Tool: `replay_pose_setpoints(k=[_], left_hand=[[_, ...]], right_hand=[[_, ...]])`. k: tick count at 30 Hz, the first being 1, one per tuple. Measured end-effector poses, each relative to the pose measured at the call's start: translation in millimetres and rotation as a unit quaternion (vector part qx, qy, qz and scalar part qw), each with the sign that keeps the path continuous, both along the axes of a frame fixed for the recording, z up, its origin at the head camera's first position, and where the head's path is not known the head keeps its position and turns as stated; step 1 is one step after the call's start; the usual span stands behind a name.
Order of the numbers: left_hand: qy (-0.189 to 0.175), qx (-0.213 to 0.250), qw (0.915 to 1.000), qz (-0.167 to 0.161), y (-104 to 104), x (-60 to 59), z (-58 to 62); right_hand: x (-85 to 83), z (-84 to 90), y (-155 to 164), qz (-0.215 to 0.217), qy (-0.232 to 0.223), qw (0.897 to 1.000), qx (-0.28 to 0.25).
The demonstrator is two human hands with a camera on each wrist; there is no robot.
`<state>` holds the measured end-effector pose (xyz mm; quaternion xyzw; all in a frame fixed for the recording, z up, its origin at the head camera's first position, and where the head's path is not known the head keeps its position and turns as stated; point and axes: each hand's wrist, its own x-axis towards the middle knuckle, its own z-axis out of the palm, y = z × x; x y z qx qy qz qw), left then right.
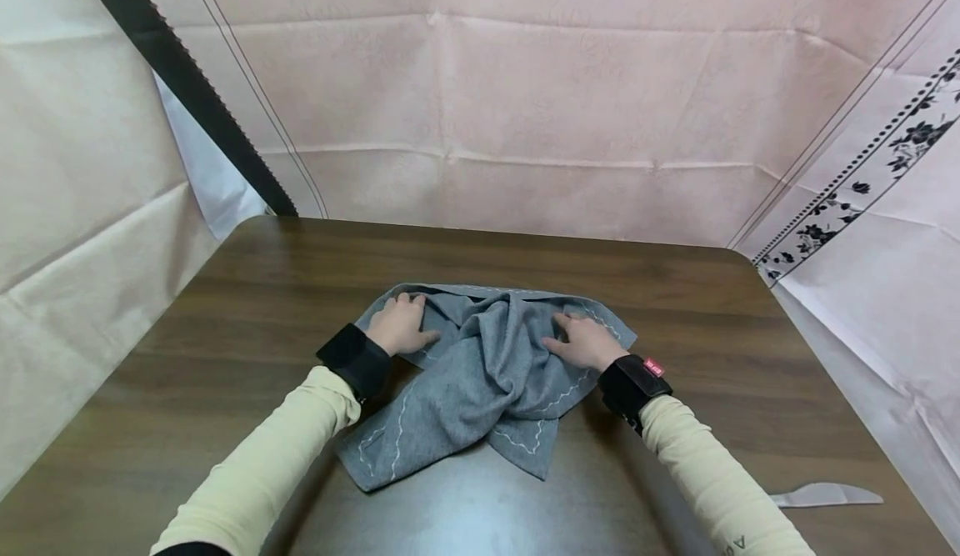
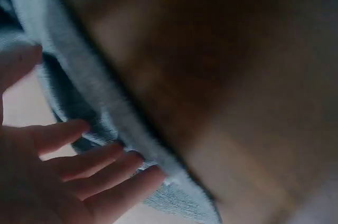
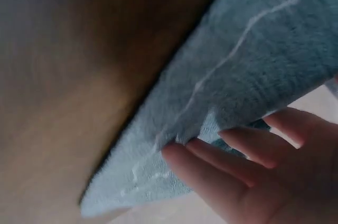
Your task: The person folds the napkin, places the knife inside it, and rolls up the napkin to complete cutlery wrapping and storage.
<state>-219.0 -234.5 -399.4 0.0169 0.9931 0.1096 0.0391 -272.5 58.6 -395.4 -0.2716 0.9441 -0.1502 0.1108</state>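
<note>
A grey-blue cloth with white wavy stitching along its edges lies crumpled on the table, its folds bunched in the middle. My left hand rests on the cloth's upper left part. In the left wrist view its fingers are spread and loosely bent against the fabric, pinching nothing. On the cloth's upper right side lies my right hand. The right wrist view shows its fingers slightly bent, their tips touching the cloth near a stitched edge. One corner of the cloth points toward the near left, another toward the near side.
The brown wood-grain table has rounded far corners. A knife with a pale blade lies at the near right, partly hidden by my right sleeve. Light hanging sheets surround the table at the back and sides.
</note>
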Motion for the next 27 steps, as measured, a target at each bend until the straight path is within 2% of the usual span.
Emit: replay_pose_setpoints(k=[2, 7, 14, 19, 27], left_hand=[[-0.027, -0.026, 0.9993, 0.003, -1, -2.7, -1.9], [-0.052, -0.048, 0.9973, -0.018, -10, -11.4, -2.3], [-0.081, -0.02, 0.995, -0.055, -24, -18.0, 6.2], [-0.086, -0.011, 0.9927, -0.084, -37, -24.8, 7.1], [-0.1, 0.017, 0.9885, -0.112, -57, -32.6, 7.1]], right_hand=[[-1.8, -0.2, -1, 0.003, -0.004, 1.0, 0.026], [-12.7, -4.4, 7, 0.018, 0.005, 0.998, 0.057], [-29.6, -9.0, 23, 0.055, 0.008, 0.997, 0.047], [-36.9, -8.1, 32, 0.059, 0.0, 0.997, 0.05], [-45.9, -5.7, 48, 0.079, -0.021, 0.996, 0.045]])
